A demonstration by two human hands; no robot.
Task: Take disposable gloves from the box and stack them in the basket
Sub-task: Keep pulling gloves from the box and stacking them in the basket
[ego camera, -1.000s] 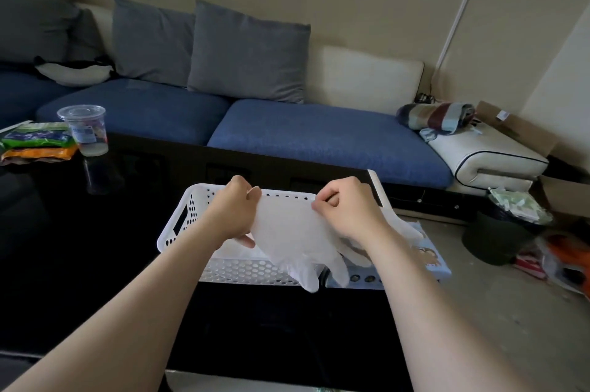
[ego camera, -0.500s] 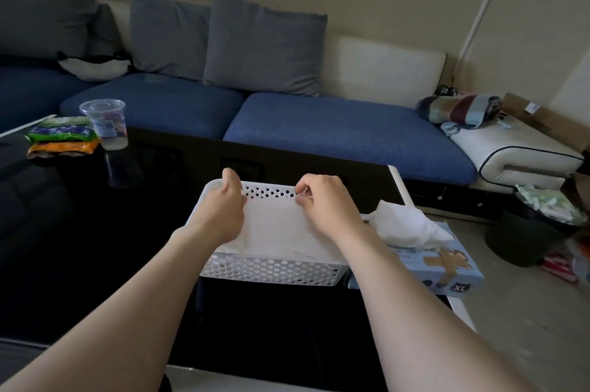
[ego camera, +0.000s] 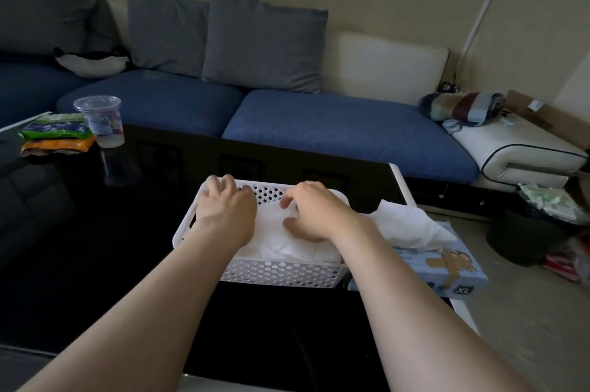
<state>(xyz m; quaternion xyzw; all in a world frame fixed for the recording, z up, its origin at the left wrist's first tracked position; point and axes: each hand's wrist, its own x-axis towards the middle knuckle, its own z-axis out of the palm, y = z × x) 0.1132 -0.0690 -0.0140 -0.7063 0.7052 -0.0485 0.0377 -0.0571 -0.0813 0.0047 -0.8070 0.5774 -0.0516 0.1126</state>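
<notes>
1. Reaching in from the bottom edge, two bare forearms meet over a white perforated basket [ego camera: 281, 275], which stands on a glossy black table [ego camera: 95, 264] near its right end.
2. Inside the basket lies a rumpled layer of white gloves [ego camera: 287, 249]. It covers the floor of the basket and lies under both hands.
3. The left hand [ego camera: 225, 209] lies palm down at the basket's far left corner. Its fingers are spread and only lightly bent, resting on the gloves by the far wall and clamping nothing.
4. The right hand [ego camera: 314, 214] sits just beside it, over the middle of the basket. Its thumb lies on the top glove and its fingertips bend down onto it. Whether they nip a fold of it, I cannot tell.
5. Just right of the basket stands the blue box [ego camera: 447, 267], marked XL on its near side. A bunched white glove [ego camera: 405, 225] sticks up out of its top opening.
6. Farther back on the table's left part stands a clear lidded cup [ego camera: 100, 121]. It touches a small pile of green and orange packets [ego camera: 54, 134].
7. Beyond the table runs a sofa [ego camera: 335, 133] with blue seats. Two grey cushions [ego camera: 261, 40] lean against its back, and a rolled striped blanket [ego camera: 463, 107] lies at its right end.
8. On the floor at the far right sits a dark bin [ego camera: 523, 241].
</notes>
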